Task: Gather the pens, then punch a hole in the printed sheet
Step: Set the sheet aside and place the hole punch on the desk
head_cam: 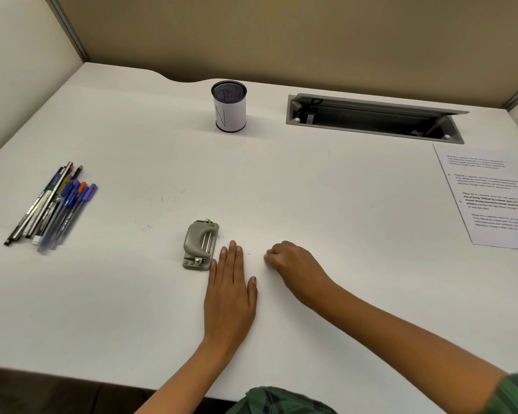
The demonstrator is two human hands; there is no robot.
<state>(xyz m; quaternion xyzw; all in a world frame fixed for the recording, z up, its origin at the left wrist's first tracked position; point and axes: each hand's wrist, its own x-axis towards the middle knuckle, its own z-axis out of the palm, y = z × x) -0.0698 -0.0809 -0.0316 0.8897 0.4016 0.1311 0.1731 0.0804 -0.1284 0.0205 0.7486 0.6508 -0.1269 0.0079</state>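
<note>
Several pens [53, 204] bunched far left on bench [311, 180], sheet [494, 198] far right, L hand [231, 291] flat just beside hole punch [201, 245], R hand [293, 264] curled, holding nothing.

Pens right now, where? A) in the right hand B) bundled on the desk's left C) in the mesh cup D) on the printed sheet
B: the pens lie bundled on the left of the desk, far from the cup, which has none sticking out.

Pens [52, 207] left, sheet [491, 198] right
</note>
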